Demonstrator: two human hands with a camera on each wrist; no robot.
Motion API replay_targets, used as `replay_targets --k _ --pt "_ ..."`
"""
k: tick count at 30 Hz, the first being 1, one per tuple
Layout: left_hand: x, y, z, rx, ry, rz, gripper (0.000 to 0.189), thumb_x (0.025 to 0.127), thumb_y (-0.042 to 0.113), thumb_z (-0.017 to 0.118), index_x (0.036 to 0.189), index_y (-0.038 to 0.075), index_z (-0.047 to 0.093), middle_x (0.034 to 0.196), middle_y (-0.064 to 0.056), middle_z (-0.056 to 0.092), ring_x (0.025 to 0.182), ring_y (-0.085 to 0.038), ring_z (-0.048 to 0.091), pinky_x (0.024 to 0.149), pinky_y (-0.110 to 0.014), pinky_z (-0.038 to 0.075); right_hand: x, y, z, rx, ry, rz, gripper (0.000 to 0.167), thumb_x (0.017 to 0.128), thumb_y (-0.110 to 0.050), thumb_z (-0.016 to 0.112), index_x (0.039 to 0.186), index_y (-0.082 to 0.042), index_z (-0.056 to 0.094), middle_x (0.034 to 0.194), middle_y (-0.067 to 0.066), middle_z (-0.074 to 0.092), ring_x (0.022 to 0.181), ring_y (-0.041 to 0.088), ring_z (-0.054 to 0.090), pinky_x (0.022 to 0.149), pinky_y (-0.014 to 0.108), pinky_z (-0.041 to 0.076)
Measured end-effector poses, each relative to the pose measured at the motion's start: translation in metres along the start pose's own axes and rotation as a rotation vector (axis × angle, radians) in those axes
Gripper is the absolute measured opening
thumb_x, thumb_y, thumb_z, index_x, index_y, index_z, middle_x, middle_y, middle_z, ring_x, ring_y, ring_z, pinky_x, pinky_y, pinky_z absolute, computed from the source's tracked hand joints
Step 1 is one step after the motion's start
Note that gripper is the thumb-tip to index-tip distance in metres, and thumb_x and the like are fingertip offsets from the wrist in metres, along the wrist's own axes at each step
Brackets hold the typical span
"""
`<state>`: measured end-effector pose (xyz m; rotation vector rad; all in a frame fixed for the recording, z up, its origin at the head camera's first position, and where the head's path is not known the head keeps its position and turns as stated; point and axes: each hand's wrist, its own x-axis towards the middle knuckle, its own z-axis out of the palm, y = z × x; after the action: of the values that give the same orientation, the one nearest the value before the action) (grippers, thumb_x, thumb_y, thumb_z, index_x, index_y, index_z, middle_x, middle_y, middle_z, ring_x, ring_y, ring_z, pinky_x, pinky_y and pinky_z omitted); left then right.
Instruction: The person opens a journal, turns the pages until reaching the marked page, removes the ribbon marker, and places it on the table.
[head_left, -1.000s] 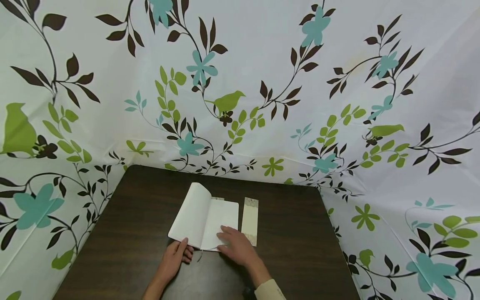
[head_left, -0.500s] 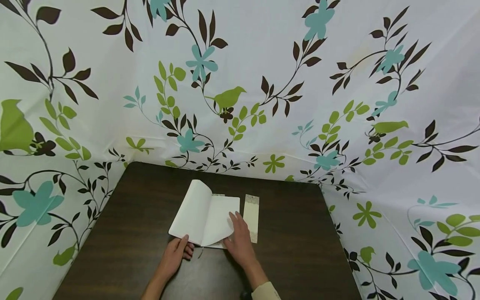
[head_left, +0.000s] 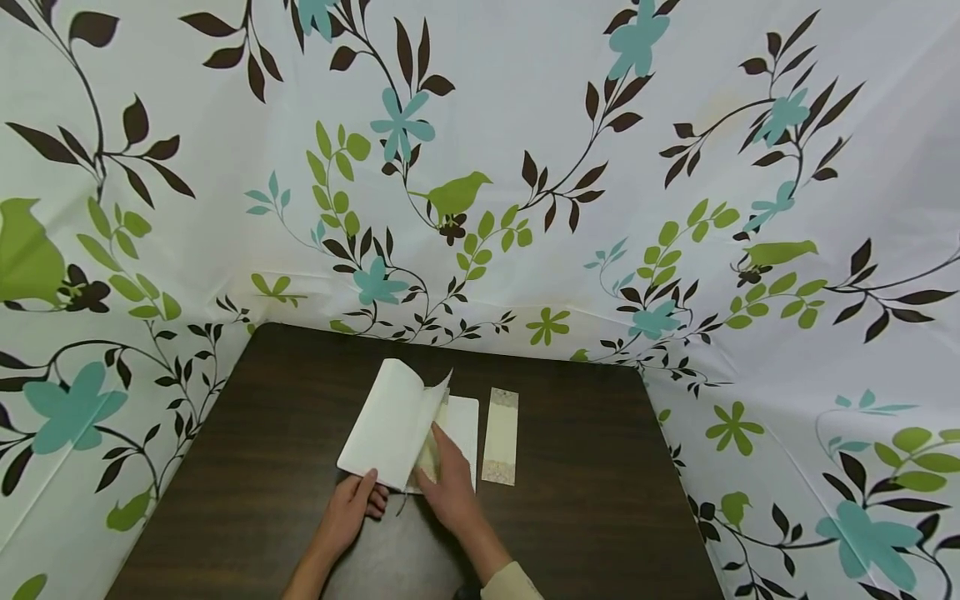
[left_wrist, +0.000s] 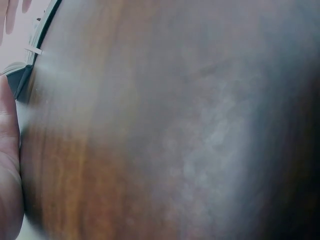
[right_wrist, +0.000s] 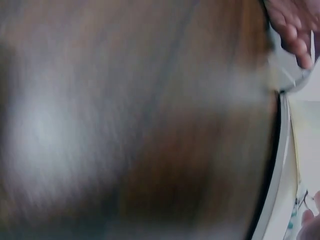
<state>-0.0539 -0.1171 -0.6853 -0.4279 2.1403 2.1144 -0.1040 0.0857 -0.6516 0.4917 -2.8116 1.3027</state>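
A white-paged notebook (head_left: 381, 425) lies spread on the table. My left hand (head_left: 352, 507) grips its near left corner, thumb on top of the page. My right hand (head_left: 452, 485) reaches over the inside with fingers fairly straight, its fingertips against a raised page (head_left: 430, 417) that leans left. Under that page shows a cream strip (head_left: 429, 457) like a bookmark, between right thumb and forefinger and partly hidden. The right wrist view catches the notebook's page edges (right_wrist: 281, 165), the left hand (right_wrist: 295, 30) at its corner and right fingertips (right_wrist: 309, 222) by the patterned strip.
A second cream strip with patterned ends (head_left: 500, 435) lies to the right of the notebook. Everything rests on a dark brown table (head_left: 600, 500). A white floral cloth (head_left: 495, 100) hangs behind and around it. A thin ribbon (head_left: 401, 503) sticks out at the notebook's near edge.
My right hand lifted the right-hand page by its near corner and swept it left, so it now stands raised and uncovers the strip. My left hand keeps its hold.
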Motion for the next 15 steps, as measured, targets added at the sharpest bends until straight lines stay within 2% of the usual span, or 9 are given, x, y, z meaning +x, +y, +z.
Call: replay_targets --k 3,7,10,15 --pt "0.000 0.001 0.000 -0.005 -0.003 -0.001 0.048 0.116 0.035 0.053 0.101 -0.008 0.070 0.086 -0.014 0.072 0.068 -0.016 0.070 0.064 -0.032 0.065 -0.004 -0.006 0.009 -0.057 -0.041 -0.099 0.078 0.101 -0.020 0.076 0.168 -0.014 0.036 0.165 0.008 0.051 0.148 0.030 0.054 0.118 0.051 0.051" --pt "0.000 0.002 0.001 -0.005 -0.013 -0.005 0.049 0.116 0.036 0.052 0.103 -0.009 0.069 0.089 -0.015 0.072 0.070 -0.016 0.070 0.065 -0.032 0.065 -0.008 -0.008 0.016 -0.119 -0.057 -0.221 0.073 0.101 -0.017 0.076 0.165 -0.011 0.042 0.163 0.008 0.054 0.146 0.028 0.057 0.116 0.048 0.053" --pt "0.000 0.002 0.001 -0.003 -0.021 -0.002 0.045 0.117 0.030 0.050 0.105 -0.009 0.068 0.089 -0.016 0.071 0.071 -0.017 0.069 0.065 -0.032 0.065 -0.011 -0.008 0.019 -0.140 -0.091 -0.235 0.068 0.102 -0.019 0.074 0.164 -0.018 0.045 0.162 0.009 0.055 0.146 0.029 0.058 0.115 0.048 0.054" --pt "0.001 0.000 0.000 0.000 -0.031 0.001 0.038 0.117 0.023 0.048 0.107 -0.009 0.067 0.091 -0.016 0.070 0.072 -0.018 0.069 0.065 -0.032 0.065 -0.013 -0.008 0.019 -0.166 -0.156 -0.196 0.059 0.105 -0.026 0.070 0.161 -0.032 0.050 0.164 0.010 0.053 0.146 0.031 0.056 0.115 0.052 0.053"
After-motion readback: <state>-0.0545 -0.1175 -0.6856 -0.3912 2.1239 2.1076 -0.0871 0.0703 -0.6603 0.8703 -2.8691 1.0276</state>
